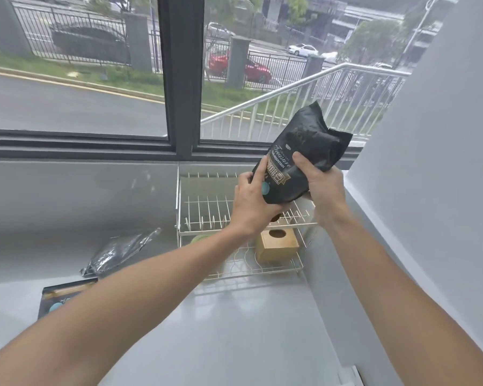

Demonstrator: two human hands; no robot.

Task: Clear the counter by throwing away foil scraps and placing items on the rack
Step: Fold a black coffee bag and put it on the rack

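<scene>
Both hands hold a black coffee bag (pixel 299 151) with gold lettering, tilted, in the air above the upper tier of a white two-tier wire rack (pixel 207 215). My left hand (pixel 251 199) grips the bag's lower left side. Its lower right side is held by my right hand (pixel 318 185), thumb across the front. A crumpled dark foil scrap (pixel 117 252) lies on the grey counter left of the rack. A flat black packet (pixel 64 296) with a teal dot lies nearer, partly hidden by my left forearm.
A wooden box (pixel 276 245) with a round hole sits on the rack's lower tier, beside a green object (pixel 198 238). The rack stands in the corner between the window sill (pixel 81 146) and the white wall (pixel 430 162) on the right.
</scene>
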